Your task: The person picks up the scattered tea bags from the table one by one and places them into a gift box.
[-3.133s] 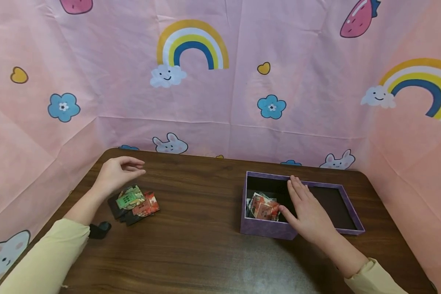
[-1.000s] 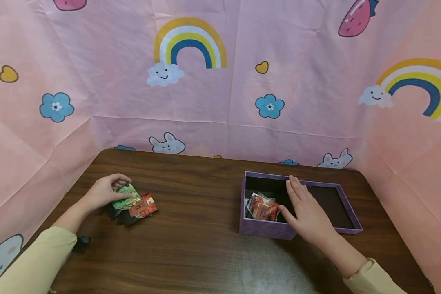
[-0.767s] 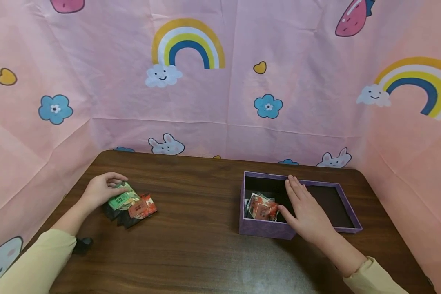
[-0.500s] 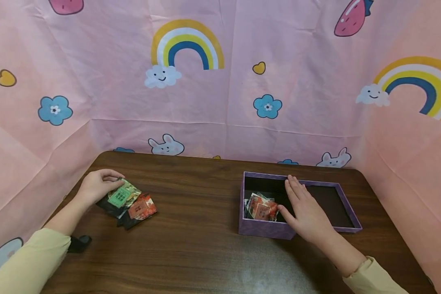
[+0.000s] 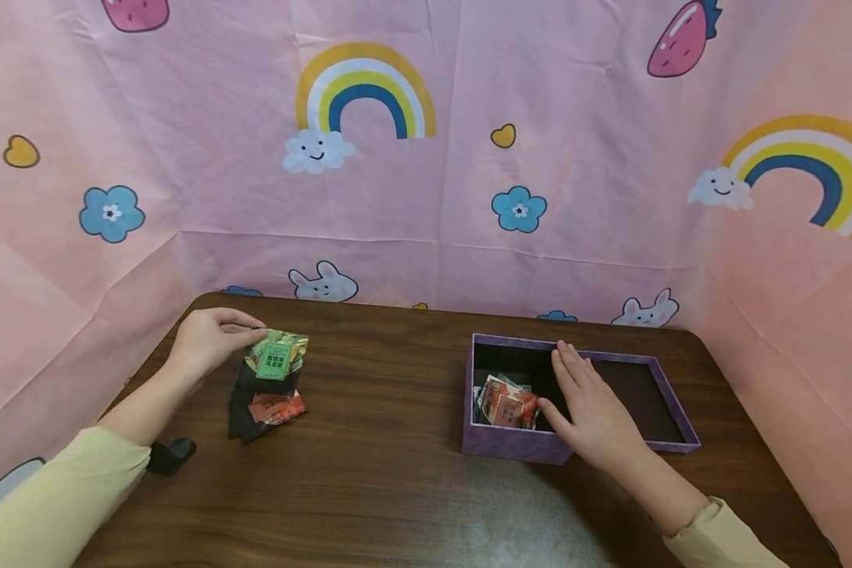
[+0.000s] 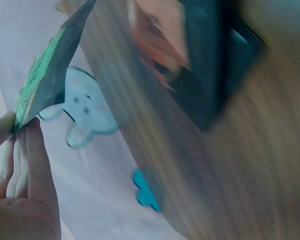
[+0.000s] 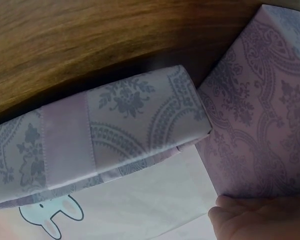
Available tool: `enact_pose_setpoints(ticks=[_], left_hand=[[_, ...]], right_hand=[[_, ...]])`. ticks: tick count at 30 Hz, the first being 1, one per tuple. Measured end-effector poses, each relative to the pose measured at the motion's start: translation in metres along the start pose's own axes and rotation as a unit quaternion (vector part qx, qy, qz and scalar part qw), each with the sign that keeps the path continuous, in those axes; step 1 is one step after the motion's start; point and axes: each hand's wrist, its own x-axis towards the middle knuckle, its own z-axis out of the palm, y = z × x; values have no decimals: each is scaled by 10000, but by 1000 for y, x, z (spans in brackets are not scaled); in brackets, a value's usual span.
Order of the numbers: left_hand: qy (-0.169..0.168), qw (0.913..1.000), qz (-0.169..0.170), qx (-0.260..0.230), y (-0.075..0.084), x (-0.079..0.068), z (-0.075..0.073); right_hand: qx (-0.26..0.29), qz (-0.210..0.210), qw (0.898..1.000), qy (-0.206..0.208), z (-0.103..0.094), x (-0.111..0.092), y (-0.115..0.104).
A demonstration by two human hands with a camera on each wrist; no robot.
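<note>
My left hand pinches the corner of a green-labelled tea sachet between thumb and fingertips. The sachet is tipped up over the others; the left wrist view shows the green sachet nearly edge-on. Below it on the table lie a red-labelled sachet and several dark ones, partly covered. On the right stands an open purple patterned box with red sachets in its left part. My right hand rests on the box's right side with straight fingers, hiding part of the inside.
The box lid lies inside up beside the box, partly behind my right hand. Near my left sleeve is a small black object on the brown table. A pink printed cloth closes off the back and sides.
My left hand came down to the sachets, took the green one by its corner, drew it left, then lifted it up and to the right. My right hand has stayed on the box.
</note>
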Motion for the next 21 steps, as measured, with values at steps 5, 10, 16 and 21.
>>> enact_pose_setpoints(ticks=[5, 10, 16, 21], left_hand=[[-158, 9982, -151, -562, 28, 6, 15], [-289, 9958, -92, -864, 54, 15, 32], [-507, 9882, -64, -1444, 88, 26, 47], [-689, 9801, -25, -1863, 115, 33, 60]], right_hand=[[-21, -11, 10000, 8, -2, 0, -1], [-49, 15, 10000, -32, -3, 0, -1], [-13, 55, 10000, -77, -1, 1, 0], [-21, 61, 9999, -80, 1, 1, 2]])
